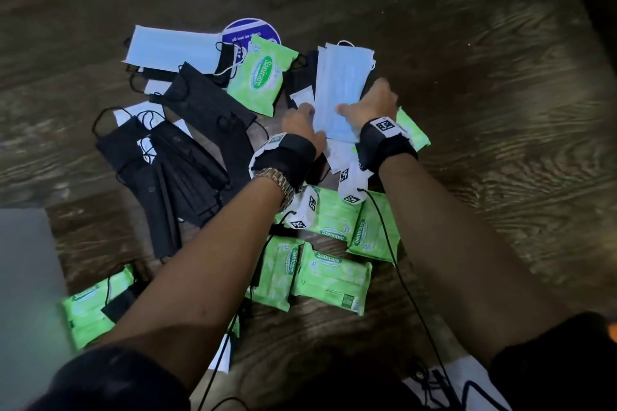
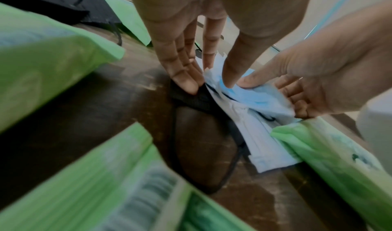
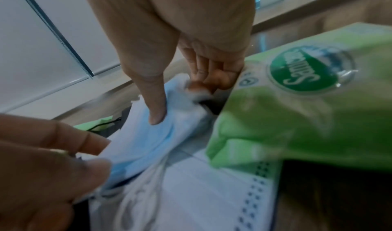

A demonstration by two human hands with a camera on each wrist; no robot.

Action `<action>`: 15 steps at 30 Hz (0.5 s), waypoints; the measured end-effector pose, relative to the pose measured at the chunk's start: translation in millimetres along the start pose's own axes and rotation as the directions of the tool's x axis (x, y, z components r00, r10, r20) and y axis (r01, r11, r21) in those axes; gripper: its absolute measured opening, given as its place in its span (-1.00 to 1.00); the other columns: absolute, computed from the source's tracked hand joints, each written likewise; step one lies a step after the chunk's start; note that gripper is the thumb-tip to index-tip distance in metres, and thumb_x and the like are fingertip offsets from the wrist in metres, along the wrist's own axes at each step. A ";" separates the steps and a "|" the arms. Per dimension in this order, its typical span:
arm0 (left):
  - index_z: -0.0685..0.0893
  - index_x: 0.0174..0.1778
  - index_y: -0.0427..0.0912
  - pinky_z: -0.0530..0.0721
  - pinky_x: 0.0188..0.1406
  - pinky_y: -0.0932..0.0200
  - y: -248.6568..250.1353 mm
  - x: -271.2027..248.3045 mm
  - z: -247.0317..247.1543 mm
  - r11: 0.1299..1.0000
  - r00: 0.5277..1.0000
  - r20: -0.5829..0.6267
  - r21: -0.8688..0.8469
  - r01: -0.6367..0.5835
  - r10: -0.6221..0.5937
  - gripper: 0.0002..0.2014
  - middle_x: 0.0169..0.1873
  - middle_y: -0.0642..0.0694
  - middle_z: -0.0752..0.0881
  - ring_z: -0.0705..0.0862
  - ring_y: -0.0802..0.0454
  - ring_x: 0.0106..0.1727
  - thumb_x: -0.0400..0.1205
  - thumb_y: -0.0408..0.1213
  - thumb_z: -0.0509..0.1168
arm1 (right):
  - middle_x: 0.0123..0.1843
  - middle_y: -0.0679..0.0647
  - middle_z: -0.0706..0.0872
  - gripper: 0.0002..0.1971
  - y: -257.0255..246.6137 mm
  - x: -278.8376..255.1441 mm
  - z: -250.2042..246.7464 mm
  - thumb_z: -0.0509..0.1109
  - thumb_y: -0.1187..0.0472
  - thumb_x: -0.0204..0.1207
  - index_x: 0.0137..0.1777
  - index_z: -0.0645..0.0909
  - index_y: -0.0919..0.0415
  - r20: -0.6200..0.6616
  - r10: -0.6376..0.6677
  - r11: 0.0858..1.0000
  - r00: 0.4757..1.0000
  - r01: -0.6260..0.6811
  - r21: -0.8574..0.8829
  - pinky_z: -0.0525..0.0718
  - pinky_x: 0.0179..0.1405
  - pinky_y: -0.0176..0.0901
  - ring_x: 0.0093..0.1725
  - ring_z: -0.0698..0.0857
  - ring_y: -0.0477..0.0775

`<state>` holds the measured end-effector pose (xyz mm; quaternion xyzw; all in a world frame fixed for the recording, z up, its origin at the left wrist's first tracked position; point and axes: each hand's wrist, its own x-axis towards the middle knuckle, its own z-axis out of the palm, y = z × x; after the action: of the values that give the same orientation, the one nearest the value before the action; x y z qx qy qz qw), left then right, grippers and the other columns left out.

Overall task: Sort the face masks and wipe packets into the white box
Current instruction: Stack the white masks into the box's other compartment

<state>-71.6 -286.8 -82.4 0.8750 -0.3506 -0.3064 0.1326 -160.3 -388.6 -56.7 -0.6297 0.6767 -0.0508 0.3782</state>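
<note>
A stack of light blue face masks [image 1: 340,83] lies mid-table, and both hands are on its near end. My right hand [image 1: 354,103] pinches the top blue mask [image 3: 148,139]: thumb [image 3: 157,110] above, curled fingers [image 3: 207,82] under its edge. My left hand [image 1: 309,110] keeps its fingers [image 2: 184,73] straight against the stack's left side, one fingertip on the blue mask [image 2: 260,100]. Several black masks [image 1: 187,150] lie spread to the left. Green wipe packets [image 1: 258,73] lie around, several under my forearms [image 1: 330,280]. A pale box corner [image 1: 23,277] shows lower left.
A round purple disc [image 1: 248,31] and a white mask [image 1: 167,47] lie at the back left. One green packet [image 3: 297,109] presses close against my right hand. Black cables [image 1: 394,264] trail from my wrists over the dark wooden table [image 1: 484,110].
</note>
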 end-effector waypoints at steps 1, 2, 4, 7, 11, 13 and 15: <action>0.51 0.36 -0.15 0.62 0.16 0.06 -1.9 -0.6 0.1 1.000 1.000 -0.002 -0.016 -0.009 0.009 -0.53 0.10 -0.26 0.70 0.66 -0.18 0.15 0.54 -0.16 0.41 | 0.18 0.13 0.73 -0.43 1.1 0.8 0.1 0.74 0.07 0.16 0.11 0.60 0.20 0.020 0.009 1.000 1.000 -0.009 0.008 0.77 -0.01 0.08 0.07 0.75 0.23; 0.52 0.38 -0.15 0.62 0.18 0.05 -2.4 -2.0 -0.8 0.999 1.000 -0.002 -0.027 -0.019 0.018 -0.51 0.10 -0.28 0.70 0.66 -0.19 0.15 0.54 -0.16 0.42 | 0.11 0.10 0.76 -0.50 2.6 2.3 0.7 0.73 0.06 0.17 0.05 0.64 0.20 0.031 0.009 1.000 0.999 -0.010 0.016 0.78 -0.07 0.02 0.02 0.76 0.21; 0.52 0.41 -0.15 0.60 0.19 0.08 -4.4 -4.7 -1.4 0.998 0.999 0.009 -0.056 -0.032 0.032 -0.48 0.12 -0.31 0.68 0.65 -0.22 0.16 0.54 -0.14 0.42 | -0.03 0.07 0.77 -0.65 5.9 1.0 2.5 0.66 0.09 0.26 -0.06 0.66 0.23 0.013 -0.014 0.999 1.000 0.013 0.048 0.73 -0.18 -0.09 -0.07 0.75 0.17; 0.52 0.43 -0.12 0.53 0.11 0.20 -8.8 -7.6 -4.6 0.994 0.999 0.023 -0.101 -0.041 0.043 -0.48 0.17 -0.27 0.62 0.64 -0.16 0.14 0.55 -0.11 0.42 | -0.17 0.02 0.74 -0.81 8.2 -6.9 2.6 0.56 0.12 0.37 -0.21 0.62 0.18 -0.056 -0.072 0.988 0.996 0.079 0.136 0.57 -0.25 -0.18 -0.11 0.72 0.13; 0.60 0.32 -0.17 0.56 0.18 0.21 -16.3 -13.4 -14.9 0.974 1.000 -0.013 -0.224 -0.023 0.021 -0.55 0.15 -0.14 0.65 0.64 -0.05 0.14 0.57 -0.01 0.39 | -0.12 0.03 0.79 -0.83 11.1 -18.4 -3.3 0.57 0.19 0.37 -0.12 0.64 0.14 -0.065 -0.102 0.921 0.993 0.119 0.371 0.79 -0.06 -0.01 -0.09 0.78 0.09; 0.65 0.23 -0.16 0.63 0.21 0.14 -20.8 -15.7 -21.0 0.907 0.999 -0.021 -0.420 0.025 -0.037 -0.56 0.08 -0.10 0.71 0.68 -0.02 0.07 0.56 0.06 0.37 | -0.13 0.07 0.82 -0.82 12.7 -25.9 -10.4 0.58 0.24 0.37 -0.10 0.64 0.17 -0.048 -0.145 0.857 0.988 0.150 0.492 0.81 -0.12 -0.04 -0.15 0.80 0.03; 0.67 0.07 -0.11 0.75 0.10 0.00 -24.1 -22.6 -32.2 0.705 0.992 0.026 -0.702 0.104 -0.120 -0.53 0.00 -0.09 0.77 0.77 -0.04 0.00 0.48 0.20 0.38 | -0.08 0.13 0.84 -0.82 13.0 -38.3 -17.4 0.59 0.29 0.42 -0.09 0.63 0.21 0.029 -0.192 0.771 0.981 0.133 0.622 0.81 -0.14 -0.07 -0.16 0.81 0.01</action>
<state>-51.3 -253.3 -58.2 0.7821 -0.1528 -0.4143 0.4397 -183.9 -358.9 -34.3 -0.5292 0.5478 -0.2730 0.5877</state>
